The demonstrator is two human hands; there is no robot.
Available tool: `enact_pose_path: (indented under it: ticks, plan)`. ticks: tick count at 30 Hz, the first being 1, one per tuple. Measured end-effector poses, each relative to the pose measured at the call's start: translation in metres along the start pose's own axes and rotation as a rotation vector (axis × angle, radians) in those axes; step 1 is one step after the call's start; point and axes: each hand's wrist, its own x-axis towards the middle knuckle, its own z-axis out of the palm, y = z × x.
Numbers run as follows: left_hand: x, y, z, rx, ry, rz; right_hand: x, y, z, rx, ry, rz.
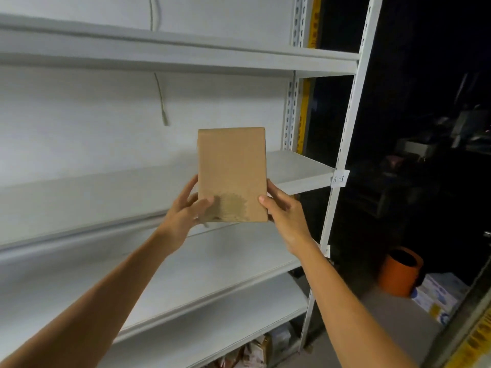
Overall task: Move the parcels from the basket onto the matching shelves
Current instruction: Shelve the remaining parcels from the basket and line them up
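Observation:
A flat brown cardboard parcel (232,173) is held upright in front of a white metal shelf unit, its plain face toward me with a darker stain near the bottom. My left hand (186,212) grips its lower left edge, thumb on the front. My right hand (283,211) grips the lower right edge the same way. Behind the parcel lies a bare white shelf board (300,168) whose right post carries a paper label (339,178) reading A-1. The basket is out of view.
More white shelves run above (186,57) and below (212,264). A cable (162,102) hangs on the back wall. Right of the rack, in the dark, stand an orange bin (400,274) and a printed box (438,296). Packets lie under the bottom shelf (252,351).

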Motion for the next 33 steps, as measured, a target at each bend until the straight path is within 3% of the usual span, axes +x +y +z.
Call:
enact_pose_path:
  ticks: [4,10,15,21,26,33]
  plan:
    - [-0.011,0.008,-0.018,-0.017,0.145,-0.008,0.013,-0.001,0.022,-0.071,-0.081,-0.040]
    - [-0.023,0.038,-0.055,0.001,0.251,0.084,0.023,-0.007,0.065,0.060,-0.184,-0.078]
    - [-0.035,0.057,-0.086,0.043,0.224,0.198,0.037,-0.020,0.105,-0.100,0.023,-0.151]
    - [-0.039,0.090,-0.115,0.082,0.274,0.196,0.047,-0.035,0.160,-0.227,0.056,-0.199]
    - [-0.035,0.112,-0.129,0.218,0.270,0.267,0.053,-0.054,0.210,-0.184,-0.154,-0.201]
    - [-0.031,0.108,-0.175,0.226,0.226,0.249,0.063,-0.050,0.242,-0.218,-0.229,-0.252]
